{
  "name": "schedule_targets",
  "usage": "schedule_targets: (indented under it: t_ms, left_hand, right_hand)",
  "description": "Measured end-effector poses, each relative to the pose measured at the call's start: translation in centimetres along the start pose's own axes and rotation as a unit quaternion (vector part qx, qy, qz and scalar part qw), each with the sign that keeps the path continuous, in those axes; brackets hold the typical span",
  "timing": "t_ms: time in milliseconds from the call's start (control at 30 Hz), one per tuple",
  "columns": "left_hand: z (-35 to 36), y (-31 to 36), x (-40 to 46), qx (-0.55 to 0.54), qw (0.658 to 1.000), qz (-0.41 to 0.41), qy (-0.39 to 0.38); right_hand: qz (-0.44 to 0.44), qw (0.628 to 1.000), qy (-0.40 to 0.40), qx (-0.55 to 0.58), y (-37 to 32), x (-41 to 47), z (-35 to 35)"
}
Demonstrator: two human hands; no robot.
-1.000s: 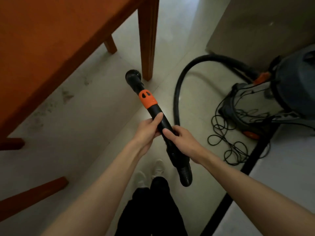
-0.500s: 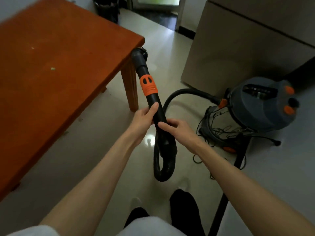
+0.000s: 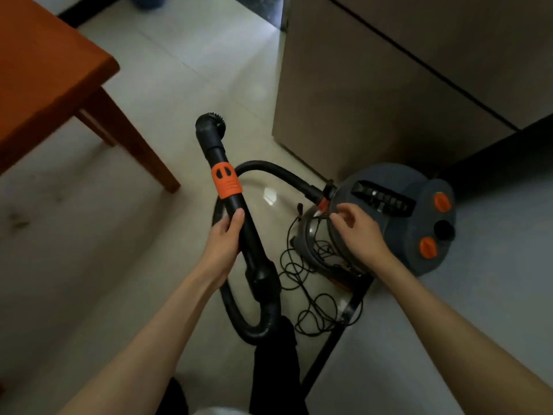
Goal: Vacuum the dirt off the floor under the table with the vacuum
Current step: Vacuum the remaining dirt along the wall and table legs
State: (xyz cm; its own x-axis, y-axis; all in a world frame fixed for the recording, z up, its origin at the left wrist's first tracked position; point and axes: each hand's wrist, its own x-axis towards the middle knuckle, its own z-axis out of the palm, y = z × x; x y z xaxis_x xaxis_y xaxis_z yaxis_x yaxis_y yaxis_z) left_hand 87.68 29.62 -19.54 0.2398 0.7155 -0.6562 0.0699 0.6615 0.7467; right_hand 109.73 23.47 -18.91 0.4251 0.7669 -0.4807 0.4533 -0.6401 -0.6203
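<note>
My left hand (image 3: 223,244) grips the black vacuum wand (image 3: 239,217) just below its orange collar (image 3: 226,181). The wand points up and away, and its round brush nozzle (image 3: 210,127) hangs in the air above the floor. The black hose (image 3: 260,322) loops down from the wand and runs back to the grey canister vacuum (image 3: 398,217) on the floor at right. My right hand (image 3: 357,229) hovers over the canister's front with loosely curled fingers and holds nothing. Dirt smudges (image 3: 18,220) mark the floor under the orange wooden table (image 3: 45,70) at left.
A tangled black power cord (image 3: 311,283) lies on the floor beside the canister. A tall beige cabinet (image 3: 374,85) stands behind the vacuum. A table leg (image 3: 140,151) stands left of the nozzle. My legs (image 3: 275,369) are at the bottom. A dark floor strip (image 3: 332,342) runs past the cord.
My right hand has let go of the wand and moved right, over the canister. The view has swung from the table toward the vacuum; my left hand still holds the wand.
</note>
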Motion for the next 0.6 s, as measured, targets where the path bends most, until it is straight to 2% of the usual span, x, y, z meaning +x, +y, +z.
schedule_targets:
  t_ms: [200, 333, 400, 600]
  left_hand:
    - [6.0, -1.5, 5.0, -0.003, 1.0, -0.001, 0.026]
    - [7.5, -2.9, 8.1, -0.008, 0.999, -0.011, 0.047]
    - [7.8, -3.8, 9.1, -0.009, 0.998, -0.018, 0.053]
    - [8.0, -5.6, 10.6, -0.012, 0.996, -0.04, 0.082]
  right_hand:
    - [-0.038, 0.975, 0.052, -0.214, 6.2, 9.8, -5.9]
    - [-0.039, 0.924, 0.001, -0.38, 9.6, 14.3, -6.3]
    - [-0.039, 0.91, -0.023, -0.413, 11.1, 15.0, -5.7]
    - [-0.083, 0.906, 0.009, -0.414, 13.0, 16.8, -4.3]
